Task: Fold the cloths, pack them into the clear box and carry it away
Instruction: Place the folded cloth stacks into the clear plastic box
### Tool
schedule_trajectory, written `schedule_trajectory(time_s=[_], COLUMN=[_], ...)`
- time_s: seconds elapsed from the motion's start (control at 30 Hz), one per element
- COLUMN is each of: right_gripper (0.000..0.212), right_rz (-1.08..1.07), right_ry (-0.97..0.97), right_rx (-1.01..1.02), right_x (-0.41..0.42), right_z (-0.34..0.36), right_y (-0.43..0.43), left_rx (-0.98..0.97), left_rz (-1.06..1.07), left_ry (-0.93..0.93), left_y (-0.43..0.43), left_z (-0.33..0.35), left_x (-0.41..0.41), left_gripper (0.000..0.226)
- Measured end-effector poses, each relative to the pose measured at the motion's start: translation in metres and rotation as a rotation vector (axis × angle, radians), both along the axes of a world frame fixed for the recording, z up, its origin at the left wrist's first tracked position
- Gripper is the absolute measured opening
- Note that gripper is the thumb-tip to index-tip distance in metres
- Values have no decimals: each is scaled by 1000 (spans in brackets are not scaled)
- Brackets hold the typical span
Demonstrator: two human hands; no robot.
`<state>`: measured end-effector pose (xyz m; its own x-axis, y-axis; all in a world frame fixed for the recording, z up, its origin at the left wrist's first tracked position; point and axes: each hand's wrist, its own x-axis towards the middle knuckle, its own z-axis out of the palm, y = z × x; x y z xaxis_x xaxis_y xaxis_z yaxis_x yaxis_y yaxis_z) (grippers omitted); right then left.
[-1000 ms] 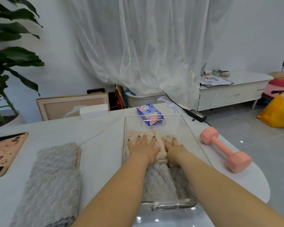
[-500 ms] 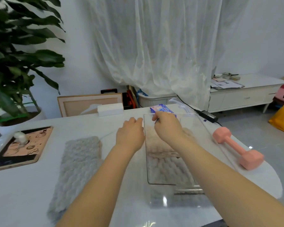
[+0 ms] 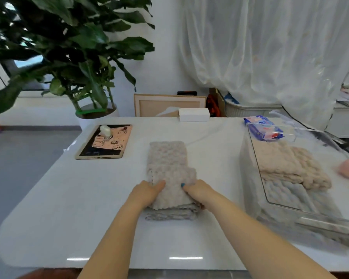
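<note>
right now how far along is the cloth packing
Done: a beige folded cloth and a grey one already lie in the clear box. In hand: the left hand and right hand grip the near end of the fuzzy cloth on the table, partly folded. Left: finish folding, pack it, carry the box away.

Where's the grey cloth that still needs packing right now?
Head view, centre: the grey cloth lies on the table, left of the clear box, its near end gripped by left hand and right hand.
</note>
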<state>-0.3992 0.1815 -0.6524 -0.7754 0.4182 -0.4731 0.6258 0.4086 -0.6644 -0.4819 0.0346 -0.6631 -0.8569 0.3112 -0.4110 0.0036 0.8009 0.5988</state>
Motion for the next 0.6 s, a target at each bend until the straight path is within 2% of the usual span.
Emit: schedule_trajectory(time_s=[0.07, 0.1, 0.2, 0.27, 0.33, 0.43, 0.5, 0.57, 0.6], right_gripper=[77, 76, 45, 36, 36, 49, 66, 83, 84], right_rz=[-202, -264, -336, -314, -263, -288, -317, -369, -405], right_ry=[117, 165, 299, 378, 397, 283, 189, 210, 225], right_rx=[-136, -166, -165, -222, -267, -204, -181, -428, -599], right_x=[-1, -1, 6, 9, 12, 14, 15, 15, 15], right_z=[-20, -26, -15, -11, -10, -21, -26, -24, -20], right_y=[1, -1, -11, -14, -15, -12, -11, -13, -13], left_rx=[103, 148, 342, 469, 535, 347, 274, 427, 529], left_rz=[81, 107, 179, 227, 275, 285, 307, 379, 398], left_ry=[-5, -5, -51, -75, -56, 67, 59, -134, -260], left_y=[0, 1, 5, 7, 8, 9, 7, 4, 4], left_z=[-8, -10, -15, -15, -16, -22, -25, -23, -17], left_x=[3, 5, 11, 14, 18, 23, 26, 24, 25], left_gripper=[75, 75, 69, 60, 56, 72, 77, 86, 86])
